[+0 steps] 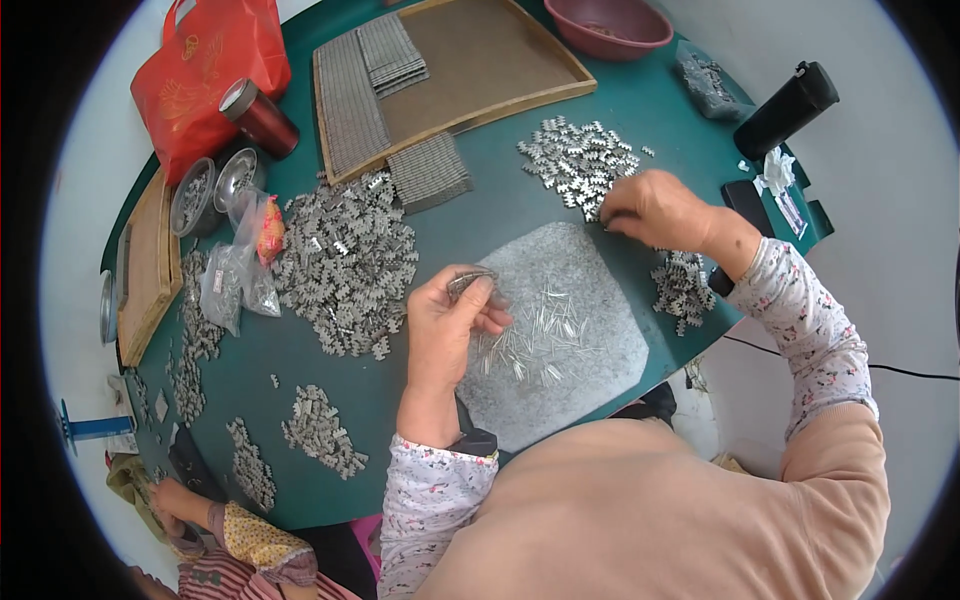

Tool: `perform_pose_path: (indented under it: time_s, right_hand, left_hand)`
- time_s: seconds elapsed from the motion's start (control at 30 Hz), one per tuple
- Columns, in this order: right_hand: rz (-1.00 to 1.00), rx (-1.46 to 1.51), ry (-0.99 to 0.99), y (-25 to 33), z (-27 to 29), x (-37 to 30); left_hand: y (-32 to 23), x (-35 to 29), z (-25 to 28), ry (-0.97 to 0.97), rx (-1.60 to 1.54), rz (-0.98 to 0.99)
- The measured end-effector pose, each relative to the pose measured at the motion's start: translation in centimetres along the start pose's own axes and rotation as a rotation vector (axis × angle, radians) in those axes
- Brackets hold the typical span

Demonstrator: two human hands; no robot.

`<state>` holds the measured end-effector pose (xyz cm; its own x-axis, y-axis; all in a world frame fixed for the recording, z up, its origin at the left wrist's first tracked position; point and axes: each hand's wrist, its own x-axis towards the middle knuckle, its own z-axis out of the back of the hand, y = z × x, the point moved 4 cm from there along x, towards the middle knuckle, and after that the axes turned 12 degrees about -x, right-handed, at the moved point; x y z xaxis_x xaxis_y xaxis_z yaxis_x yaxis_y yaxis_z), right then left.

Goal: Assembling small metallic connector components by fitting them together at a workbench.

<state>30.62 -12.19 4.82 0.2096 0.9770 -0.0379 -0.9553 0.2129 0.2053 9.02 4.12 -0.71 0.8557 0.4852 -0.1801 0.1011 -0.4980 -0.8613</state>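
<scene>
My left hand (446, 318) is closed round a small stack of grey metal pieces (470, 283), held between thumb and fingers above the left edge of a pale grey sheet (610, 350). Thin clear pins or rods (540, 335) lie scattered on that sheet. At the near edge of a heap of shiny toothed metal pieces (570, 160), my right hand (660, 212) has its thumb and fingers pinched together; what they hold, if anything, is hidden. Below its wrist sits a smaller pile of toothed pieces (684, 285).
A large heap of metal pieces (345, 265) lies left. Behind stands a wooden-rimmed tray (480, 115) partly filled with rows. Around it are a pink bowl (610, 40), black bottle (790, 108), red bag (210, 85) and dark red tumbler (262, 120). Another person's hand (178, 500) works lower left.
</scene>
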Motion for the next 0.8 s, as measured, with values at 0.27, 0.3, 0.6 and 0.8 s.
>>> perform_pose_path:
  time_s: [0.27,0.3,0.6,0.8]
  right_hand:
    - [-0.011,-0.081,-0.157,-0.3,-0.8,0.9]
    - [0.005,-0.108,-0.151,-0.2,-0.7,1.3]
    - [-0.049,-0.276,-0.275,1.4,0.8,5.7]
    - [-0.104,-0.477,-0.214,2.5,-1.6,9.9]
  left_hand:
    - [0.0,0.2,-0.1,0.024,-0.004,-0.02]
    - [0.0,0.1,-0.1,0.019,-0.005,-0.013]
    - [-0.3,0.0,0.2,-0.012,-0.092,0.015]
    - [-0.6,0.2,0.5,0.005,-0.2,0.022]
